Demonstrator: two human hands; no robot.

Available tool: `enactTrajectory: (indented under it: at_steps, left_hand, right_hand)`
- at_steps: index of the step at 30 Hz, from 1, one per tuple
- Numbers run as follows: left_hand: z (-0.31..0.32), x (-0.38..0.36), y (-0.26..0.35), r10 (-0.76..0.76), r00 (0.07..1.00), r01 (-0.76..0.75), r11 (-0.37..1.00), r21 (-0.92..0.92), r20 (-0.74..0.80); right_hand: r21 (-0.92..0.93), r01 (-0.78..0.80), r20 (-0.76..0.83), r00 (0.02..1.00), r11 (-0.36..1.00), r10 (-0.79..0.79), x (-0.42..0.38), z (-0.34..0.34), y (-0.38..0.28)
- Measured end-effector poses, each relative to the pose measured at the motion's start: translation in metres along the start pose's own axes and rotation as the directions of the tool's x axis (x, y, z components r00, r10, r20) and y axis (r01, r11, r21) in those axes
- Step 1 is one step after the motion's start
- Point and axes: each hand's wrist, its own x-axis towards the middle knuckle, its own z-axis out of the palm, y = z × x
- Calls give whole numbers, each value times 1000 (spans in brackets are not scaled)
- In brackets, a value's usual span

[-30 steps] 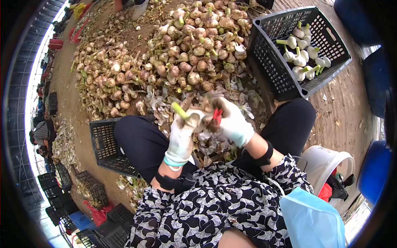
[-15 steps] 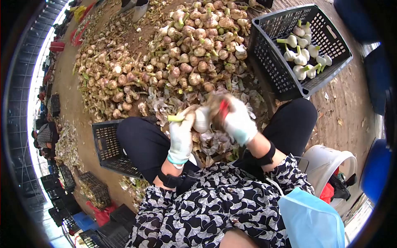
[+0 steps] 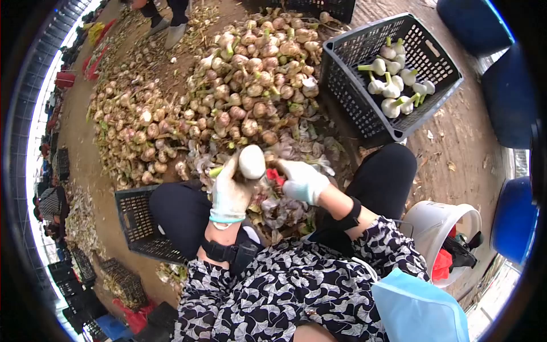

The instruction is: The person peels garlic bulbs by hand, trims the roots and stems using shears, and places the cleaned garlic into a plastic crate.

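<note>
A pale, cleaned garlic bulb (image 3: 252, 162) is gripped in my gloved left hand (image 3: 230, 192), its green stem poking out to the left. Close beside it, my gloved right hand (image 3: 305, 182) is closed around a small red object (image 3: 276, 176); blur and the fingers hide its kind. Loose papery skins (image 3: 280, 212) lie beneath both hands. Beyond them rises a heap of unpeeled garlic (image 3: 245, 85) with brownish, soiled skins.
A black crate (image 3: 354, 101) holding white garlic bulbs (image 3: 392, 85) stands at the far right. Another black crate (image 3: 134, 222) is by my left knee. To the right are a white bucket (image 3: 424, 228) and blue barrels (image 3: 517, 219). Another person's shoes (image 3: 175, 35) appear at the top.
The bulb has been turned so its rounded end faces up, and my left hand has tilted with it. My right hand has drawn slightly away. The whole view has shifted a little.
</note>
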Motion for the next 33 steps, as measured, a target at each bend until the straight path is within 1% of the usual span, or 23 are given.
enactTrajectory:
  at_steps: [1, 3, 4, 5, 6, 7, 9, 11, 13, 15, 17, 19, 20, 23, 24, 25, 26, 27, 28, 29, 30, 31, 33]
  left_hand:
    - [36, -1, -6, 87, 990, -95, 993, 72, 109]
    - [97, -8, -6, 44, 876, -203, 936, 286, 480]
    - [102, -6, -11, 60, 878, -215, 936, 278, 475]
    - [105, -4, -13, 79, 879, -228, 936, 269, 471]
    - [93, 0, -14, 138, 924, -238, 938, 253, 357]
    - [71, 7, -12, 126, 961, -185, 954, 235, 247]
    - [23, 12, -5, 68, 995, -82, 972, 221, 68]
    - [-5, 7, -3, 131, 991, -125, 982, 144, -35]
    - [-13, 6, 5, 125, 990, -114, 983, 143, -67]
    - [-20, -8, -1, 128, 988, -110, 974, 198, -80]
    - [-35, -2, -10, 229, 973, -206, 933, 294, -44]
    - [-36, -3, -9, 149, 984, -124, 966, 226, -99]
    - [-36, -1, -9, 140, 984, -113, 969, 222, -108]
    - [-32, 1, -6, 100, 990, -81, 980, 183, -100]
    - [-28, 0, -4, 74, 994, -61, 986, 158, -79]
    - [-20, -3, 0, 54, 995, -41, 988, 147, -86]
    - [-22, 1, 0, 55, 996, -43, 987, 154, -70]
    - [-23, 2, -2, 53, 997, -43, 986, 160, -60]
    - [-19, 4, -4, 57, 998, -52, 993, 106, -41]
    - [-19, 6, -6, -33, 999, 33, 999, 13, 16]
    - [-15, 7, -7, -103, 986, 114, 990, -78, 131]
    - [-8, 5, -9, -157, 956, 200, 967, -156, 249]
    - [17, -13, -7, -151, 937, 229, 947, -226, 314]
  right_hand:
    - [-7, -74, 144, 987, 997, 74, 7, -1, -2]
    - [-151, -147, 244, 953, 978, 181, 23, -5, 2]
    - [-432, 46, 356, 926, 901, 124, 52, 23, 48]
    - [-567, 97, 427, 884, 818, 190, 44, -22, 5]
    - [-364, -98, 188, 966, 926, 177, 56, -25, 20]
    - [-89, -223, -58, 974, 971, 218, 68, -26, 39]
    - [-145, -354, -173, 928, 924, 329, 97, -41, 52]
    - [-83, -383, -294, 891, 920, 345, 127, -50, 47]
    - [-125, -343, -412, 871, 931, 266, 164, -49, 53]
    - [-74, -397, -460, 828, 915, 322, 210, -65, 37]
    - [-227, -281, -433, 887, 932, 161, 240, -58, 46]
    - [-357, -192, -481, 877, 914, -4, 262, -42, 79]
    - [-293, -241, -533, 844, 925, 51, 258, -45, 77]
    - [-100, -316, -464, 854, 944, 236, 254, -52, 105]
    - [9, -403, -395, 839, 915, 374, 239, -53, 101]
    - [246, -615, -125, 747, 749, 653, 204, -67, 53]
    - [863, -345, 72, 807, 370, 586, 229, -24, 151]
    - [954, -291, 292, 829, -77, 477, 153, -52, 30]
    - [892, -309, 333, 943, -331, 19, 132, -39, 44]
    - [742, -412, 186, 884, -528, -429, 113, -27, 57]
    - [984, -148, 161, 976, 99, -148, 82, -28, 15]
    - [915, 155, -30, 947, 373, -320, 59, -29, -4]
    - [796, 128, -37, 986, 592, -165, 24, -20, -6]
